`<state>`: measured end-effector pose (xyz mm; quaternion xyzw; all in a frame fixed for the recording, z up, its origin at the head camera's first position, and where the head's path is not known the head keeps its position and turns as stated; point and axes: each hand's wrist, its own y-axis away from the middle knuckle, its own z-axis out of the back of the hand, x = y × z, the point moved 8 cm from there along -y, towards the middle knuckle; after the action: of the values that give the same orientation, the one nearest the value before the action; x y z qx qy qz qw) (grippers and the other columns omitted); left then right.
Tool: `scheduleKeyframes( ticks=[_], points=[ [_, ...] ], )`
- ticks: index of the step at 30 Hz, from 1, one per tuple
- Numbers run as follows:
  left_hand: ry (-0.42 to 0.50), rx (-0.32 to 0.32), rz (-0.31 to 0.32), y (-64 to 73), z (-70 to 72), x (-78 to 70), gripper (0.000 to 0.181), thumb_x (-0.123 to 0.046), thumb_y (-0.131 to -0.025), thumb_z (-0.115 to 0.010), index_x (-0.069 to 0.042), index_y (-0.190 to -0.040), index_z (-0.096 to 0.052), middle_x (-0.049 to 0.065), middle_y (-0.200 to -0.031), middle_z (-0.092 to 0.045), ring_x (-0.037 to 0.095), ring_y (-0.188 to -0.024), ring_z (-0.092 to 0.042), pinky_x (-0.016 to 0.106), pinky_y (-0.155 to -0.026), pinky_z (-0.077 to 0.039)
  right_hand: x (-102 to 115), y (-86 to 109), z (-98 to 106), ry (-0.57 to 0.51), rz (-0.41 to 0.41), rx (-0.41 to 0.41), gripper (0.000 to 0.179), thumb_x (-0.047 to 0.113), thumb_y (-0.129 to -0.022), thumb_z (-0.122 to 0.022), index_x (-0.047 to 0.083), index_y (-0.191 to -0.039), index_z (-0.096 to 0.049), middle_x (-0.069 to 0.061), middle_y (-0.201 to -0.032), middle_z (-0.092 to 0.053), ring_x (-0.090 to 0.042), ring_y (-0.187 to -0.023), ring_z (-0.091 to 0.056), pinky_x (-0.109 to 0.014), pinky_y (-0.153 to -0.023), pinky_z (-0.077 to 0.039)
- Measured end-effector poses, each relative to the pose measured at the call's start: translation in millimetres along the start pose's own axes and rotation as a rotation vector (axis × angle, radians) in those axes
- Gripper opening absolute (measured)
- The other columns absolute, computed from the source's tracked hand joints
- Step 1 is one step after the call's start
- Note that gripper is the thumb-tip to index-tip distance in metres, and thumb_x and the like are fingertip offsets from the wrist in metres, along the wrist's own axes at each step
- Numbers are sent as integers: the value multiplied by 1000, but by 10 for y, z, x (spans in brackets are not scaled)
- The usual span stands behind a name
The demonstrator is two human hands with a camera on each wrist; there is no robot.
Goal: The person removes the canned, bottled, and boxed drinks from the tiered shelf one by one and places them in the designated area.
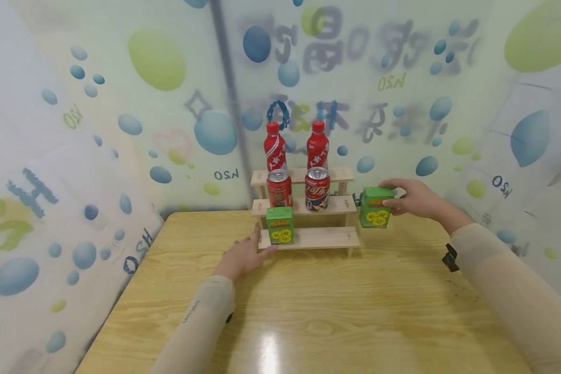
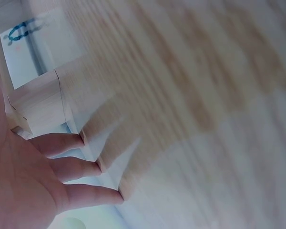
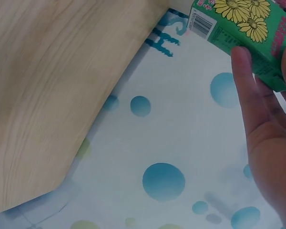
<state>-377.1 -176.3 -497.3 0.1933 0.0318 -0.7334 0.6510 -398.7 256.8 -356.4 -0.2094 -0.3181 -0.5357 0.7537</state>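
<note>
On the wooden table (image 1: pixel 336 306): a three-step wooden rack (image 1: pixel 329 238) is set near the back edge, in front of the patterned wall (image 1: pixel 177 135).
Top step: two red drink bottles are stood upright, apart; left bottle (image 1: pixel 275 150), right bottle (image 1: pixel 318 148); both are topped with red caps and printed in white.
Middle step: two red drink cans are placed ahead of the bottles; left can (image 1: pixel 279 189), right can (image 1: pixel 317 190); silver lids are faced up.
Bottom step: one green flower-print carton (image 1: pixel 280 226) is stood upright toward the left end.
Right hand (image 1: pixel 409 197): a second green carton (image 1: pixel 374 209) is grasped by its right side, thumb laid on the front.
Held carton: positioned upright just beyond the rack's right end; yellow flowers are shown on the front, a barcode is seen from the right wrist; table contact cannot be told.
Left hand (image 1: pixel 244 254): released, fingers extended; three fingertips are rested on the tabletop beside the rack's left end; thumb is placed near the bottom step's front edge, contact cannot be told.
Sleeves: both forearms are covered in pale fabric.
</note>
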Motion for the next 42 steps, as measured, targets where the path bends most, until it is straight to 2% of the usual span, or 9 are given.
scheduleKeyframes(
  ticks=[4, 9, 13, 18, 24, 32, 42],
  points=[
    [8, 3, 1, 8, -10, 8, 120, -101, -85, -26, -22, -173, -1, 23, -170, -38, 57, -154, -37, 75, -123, -34, -83, -49, -4, 53, 4, -11, 55, 11, -105, -67, 1, -156, -47, -31, -147, -49, -31, -96, -80, -38, -80, -68],
    [13, 3, 7, 30, -18, 28, 120, -100, -86, -27, -22, -173, -1, 24, -170, -38, 57, -154, -37, 73, -124, -33, -262, -222, -56, 111, -7, -37, 55, 11, -105, -69, 2, -155, -49, -32, -147, -52, -35, -98, -79, -40, -80, -68],
    [21, 0, 11, 40, -17, 35, 118, -99, -87, -28, -22, -173, -1, 23, -170, -39, 57, -154, -36, 73, -124, -33, -410, -360, -129, 102, -32, -48, 56, 12, -104, -69, 3, -156, -49, -33, -149, -52, -39, -102, -78, -40, -82, -68],
    [22, -2, 5, 22, -20, 28, 119, -100, -86, -27, -24, -173, 0, 22, -170, -39, 56, -154, -37, 74, -124, -33, -578, -456, -189, 66, -78, -67, 60, 13, -105, -68, 3, -160, -45, -34, -158, -45, -43, -109, -76, -38, -82, -68],
    [6, 8, -12, -2, -41, 4, 117, -99, -87, -26, -25, -173, 3, 21, -170, -39, 55, -154, -38, 72, -124, -34, -732, -484, -256, 83, -90, -54, 61, 15, -107, -66, 4, -162, -43, -36, -163, -38, -45, -111, -74, -49, -90, -66],
    [11, -10, -13, 21, 7, -18, 116, -98, -88, -28, -24, -173, 1, 22, -169, -41, 55, -153, -39, 71, -124, -35, -755, -518, -303, 104, -86, -51, 60, 14, -110, -59, 4, -165, -36, -37, -164, -36, -45, -112, -73, -55, -93, -64],
    [20, 1, -3, 43, 28, -11, 116, -97, -89, -31, -23, -173, 0, 22, -170, -38, 57, -154, -36, 71, -125, -33, -723, -486, -310, 109, -88, -33, 63, 16, -111, -58, 2, -166, -31, -39, -160, -37, -47, -113, -72, -54, -93, -64]
  ],
)
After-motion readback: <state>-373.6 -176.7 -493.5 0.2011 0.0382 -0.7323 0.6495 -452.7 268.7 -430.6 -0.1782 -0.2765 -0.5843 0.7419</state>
